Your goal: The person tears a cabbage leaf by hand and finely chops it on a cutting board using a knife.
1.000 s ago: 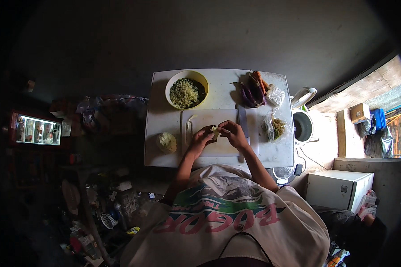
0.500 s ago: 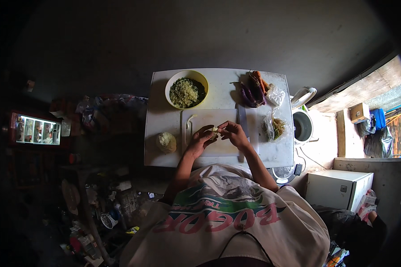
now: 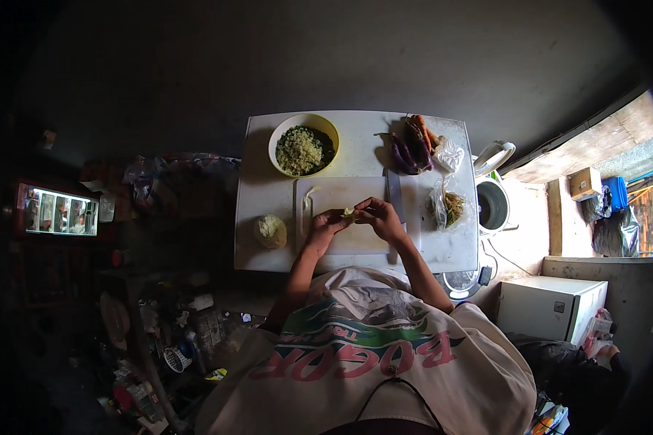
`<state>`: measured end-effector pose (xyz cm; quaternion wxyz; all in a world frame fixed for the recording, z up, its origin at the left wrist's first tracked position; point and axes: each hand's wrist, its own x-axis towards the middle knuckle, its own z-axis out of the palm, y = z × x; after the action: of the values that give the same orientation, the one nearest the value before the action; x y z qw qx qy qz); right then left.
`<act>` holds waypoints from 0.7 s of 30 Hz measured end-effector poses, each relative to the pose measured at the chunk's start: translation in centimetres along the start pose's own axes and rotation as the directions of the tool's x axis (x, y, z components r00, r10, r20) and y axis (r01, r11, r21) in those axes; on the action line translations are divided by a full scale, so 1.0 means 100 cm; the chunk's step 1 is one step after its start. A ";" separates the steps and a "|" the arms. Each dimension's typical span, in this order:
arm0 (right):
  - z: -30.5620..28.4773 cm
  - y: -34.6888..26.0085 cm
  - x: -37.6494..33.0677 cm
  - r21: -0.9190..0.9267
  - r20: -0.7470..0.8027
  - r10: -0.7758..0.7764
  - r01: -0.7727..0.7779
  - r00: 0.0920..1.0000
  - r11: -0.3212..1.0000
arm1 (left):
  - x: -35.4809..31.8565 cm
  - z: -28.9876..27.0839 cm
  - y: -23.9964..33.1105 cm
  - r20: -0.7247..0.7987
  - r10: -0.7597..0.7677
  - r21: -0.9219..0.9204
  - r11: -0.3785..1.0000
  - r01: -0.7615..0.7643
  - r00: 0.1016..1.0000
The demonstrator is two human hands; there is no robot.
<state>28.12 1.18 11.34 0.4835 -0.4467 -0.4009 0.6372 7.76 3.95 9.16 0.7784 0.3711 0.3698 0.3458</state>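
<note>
Both hands meet over the cutting board (image 3: 341,239): left hand (image 3: 325,223) and right hand (image 3: 379,217) pinch a small pale piece of food (image 3: 349,212) between the fingertips. It looks slippery; a loose pinch could drop it near the knife (image 3: 306,210) beside the bowl (image 3: 304,145)

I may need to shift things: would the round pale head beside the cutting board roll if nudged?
Probably: the pale round head looks ball-shaped and sits free on the white table, nothing bracing it. It seems compact, so likely firm, fairly heavy, not fragile.
</note>
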 end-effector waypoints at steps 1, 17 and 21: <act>0.000 0.000 0.000 -0.087 -0.003 -0.038 0.038 0.999 0.995 | 0.000 0.000 0.000 -0.001 0.000 0.000 1.000 0.000 1.000; 0.013 -0.024 -0.006 -0.538 0.090 -0.378 0.365 0.921 0.760 | -0.002 0.001 -0.001 -0.100 -0.023 -0.045 0.999 0.018 0.995; 0.006 -0.012 -0.005 -0.346 0.052 -0.244 0.246 0.969 0.905 | 0.002 -0.006 -0.007 -0.063 0.025 -0.028 0.999 -0.027 0.998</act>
<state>27.92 0.94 12.70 0.4709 -0.4694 -0.5624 0.4916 7.51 3.99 8.27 0.7673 0.3536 0.3840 0.3725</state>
